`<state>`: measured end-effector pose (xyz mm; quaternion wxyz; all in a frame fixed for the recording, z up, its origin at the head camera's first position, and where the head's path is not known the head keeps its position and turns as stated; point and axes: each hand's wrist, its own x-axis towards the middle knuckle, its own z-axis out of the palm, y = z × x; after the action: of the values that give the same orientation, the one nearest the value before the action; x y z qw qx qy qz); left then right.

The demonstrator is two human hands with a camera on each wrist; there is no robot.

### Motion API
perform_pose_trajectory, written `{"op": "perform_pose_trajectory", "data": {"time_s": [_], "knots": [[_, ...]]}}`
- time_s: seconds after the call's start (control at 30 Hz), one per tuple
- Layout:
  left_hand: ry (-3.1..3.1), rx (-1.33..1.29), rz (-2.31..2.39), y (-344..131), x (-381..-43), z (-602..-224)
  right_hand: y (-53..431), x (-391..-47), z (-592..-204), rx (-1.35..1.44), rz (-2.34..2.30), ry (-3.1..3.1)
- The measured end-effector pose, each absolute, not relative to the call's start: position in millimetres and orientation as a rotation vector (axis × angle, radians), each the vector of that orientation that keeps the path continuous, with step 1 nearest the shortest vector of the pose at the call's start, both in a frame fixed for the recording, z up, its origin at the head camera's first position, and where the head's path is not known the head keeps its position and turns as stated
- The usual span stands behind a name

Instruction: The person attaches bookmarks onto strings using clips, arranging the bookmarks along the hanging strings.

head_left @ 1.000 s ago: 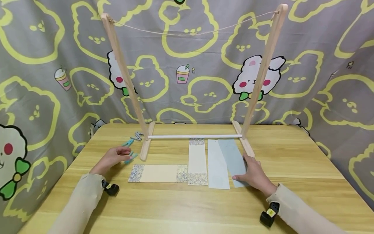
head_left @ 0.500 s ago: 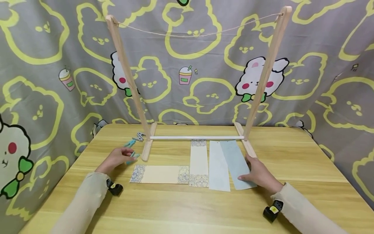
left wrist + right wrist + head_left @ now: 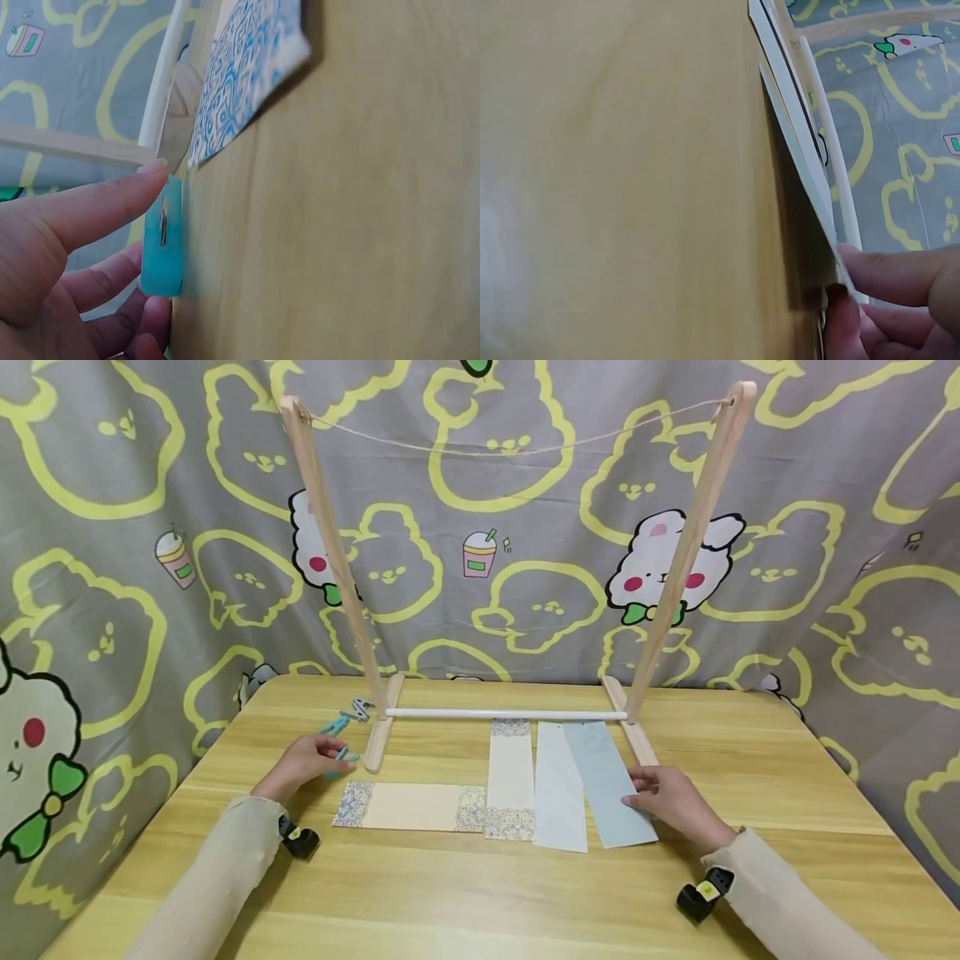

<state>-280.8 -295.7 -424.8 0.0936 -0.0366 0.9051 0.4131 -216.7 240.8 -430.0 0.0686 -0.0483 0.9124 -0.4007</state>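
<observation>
My left hand [image 3: 309,762] is at the left of the table with a teal clothespin [image 3: 162,255] between its thumb and fingers. Another teal clothespin [image 3: 335,724] and a grey clothespin [image 3: 362,709] lie just beyond it. On the right, my right hand [image 3: 678,797] pinches the edge of a light blue paper strip [image 3: 609,793]. In the right wrist view, the thumb is on top of the strip and a finger beneath, its edge raised from the table. A whitish strip [image 3: 558,793] lies beside it, then a cream strip with patterned ends [image 3: 511,777] and a similar one laid crosswise [image 3: 412,807].
A wooden stand rises at the back, with a left post [image 3: 330,535], a right post [image 3: 690,543] and a white bar [image 3: 502,714] low between them. A thin string [image 3: 517,452] sags between the post tops. A patterned curtain [image 3: 517,518] hangs behind the wooden table [image 3: 450,902].
My right hand's fingers have drawn in from lying spread on the light blue strip to pinching its right edge. That strip has swung slightly right at its near end. The left hand stays at the clothespin.
</observation>
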Motion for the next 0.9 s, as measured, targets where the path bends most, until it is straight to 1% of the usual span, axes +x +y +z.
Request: {"op": "perform_pose_trajectory", "data": {"time_s": [0.23,0.5,0.9], "knots": [[2.735,-0.103,1.148,-289,-280,-422,245,-218,-434,-0.057,-1.381,2.617],[2.767,-0.153,1.103,-282,-282,-420,248,-220,-436,0.007,-1.491,2.545],[2.725,-0.103,1.129,-295,-283,-411,251,-212,-435,0.028,-1.561,2.466]]}}
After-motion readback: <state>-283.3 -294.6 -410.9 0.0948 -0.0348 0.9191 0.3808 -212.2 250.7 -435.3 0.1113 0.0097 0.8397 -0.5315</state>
